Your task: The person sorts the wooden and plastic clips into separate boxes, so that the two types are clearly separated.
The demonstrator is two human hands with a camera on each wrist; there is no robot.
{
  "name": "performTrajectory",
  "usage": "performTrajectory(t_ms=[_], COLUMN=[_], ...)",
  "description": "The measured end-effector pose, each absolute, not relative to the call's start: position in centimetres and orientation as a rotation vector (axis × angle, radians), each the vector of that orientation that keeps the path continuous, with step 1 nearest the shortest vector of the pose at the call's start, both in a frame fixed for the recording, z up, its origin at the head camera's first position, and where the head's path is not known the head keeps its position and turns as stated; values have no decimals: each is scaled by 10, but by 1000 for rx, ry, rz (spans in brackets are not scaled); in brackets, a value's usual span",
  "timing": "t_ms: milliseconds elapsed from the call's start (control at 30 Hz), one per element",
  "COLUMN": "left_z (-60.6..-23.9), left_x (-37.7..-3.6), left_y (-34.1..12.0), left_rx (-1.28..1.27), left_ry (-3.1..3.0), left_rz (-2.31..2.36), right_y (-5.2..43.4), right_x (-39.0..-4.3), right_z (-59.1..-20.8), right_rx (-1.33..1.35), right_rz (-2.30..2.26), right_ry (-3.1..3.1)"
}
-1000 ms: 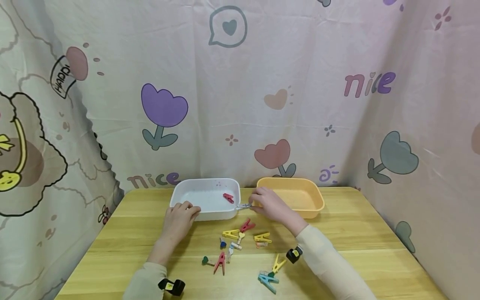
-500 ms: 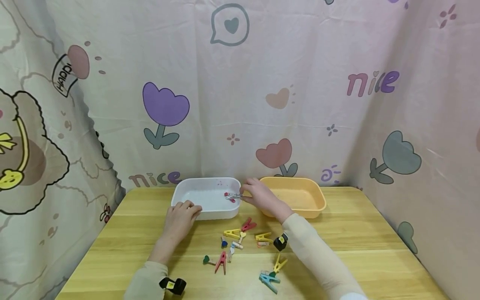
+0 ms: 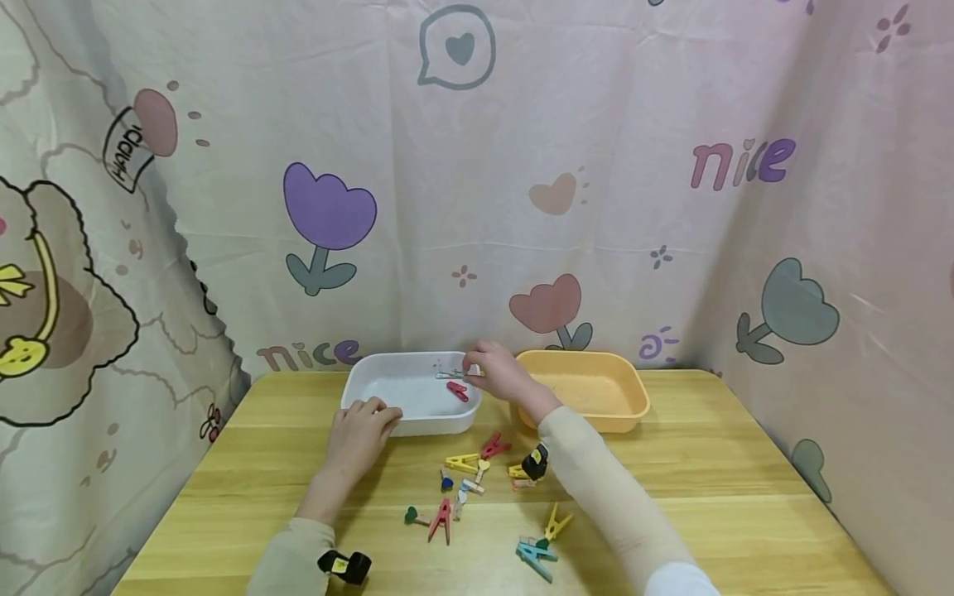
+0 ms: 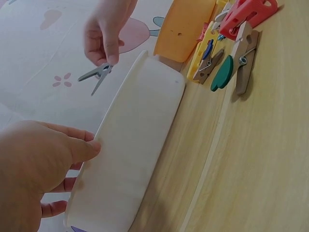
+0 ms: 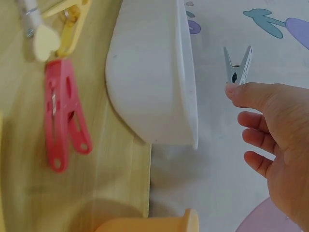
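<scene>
right hand (image 3: 498, 374) pinching grey clothespin (image 5: 237, 66)

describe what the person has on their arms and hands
Both hands, left hand and right hand, are bare: no gloves or rings show. Each arm has a long, plain cream sleeve reaching the wrist. A small black camera with a yellow mark is strapped at each wrist; the right sleeve shows white near the elbow.

A small grey clothespin (image 3: 450, 375), pinched by its tail end, hangs over the white tray (image 3: 373, 387), jaws closed.
</scene>
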State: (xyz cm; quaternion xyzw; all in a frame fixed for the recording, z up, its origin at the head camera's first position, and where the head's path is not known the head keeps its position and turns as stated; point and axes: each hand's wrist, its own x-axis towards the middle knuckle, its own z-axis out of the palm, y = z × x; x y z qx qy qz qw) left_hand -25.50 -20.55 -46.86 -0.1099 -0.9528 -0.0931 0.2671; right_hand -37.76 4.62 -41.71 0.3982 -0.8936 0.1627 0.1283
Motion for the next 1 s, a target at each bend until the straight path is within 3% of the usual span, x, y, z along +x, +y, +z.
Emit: performTrajectory(t_ms=[1000], left_z=[-473], left_x=[-258], left_y=[-207], left_rx=[-298], left_ry=[-2568], left_rz=[-254], right_y=[3], right_x=[-407], right_z=[-417], right_rx=[986], right_rz=[432], right_ry=[-2850])
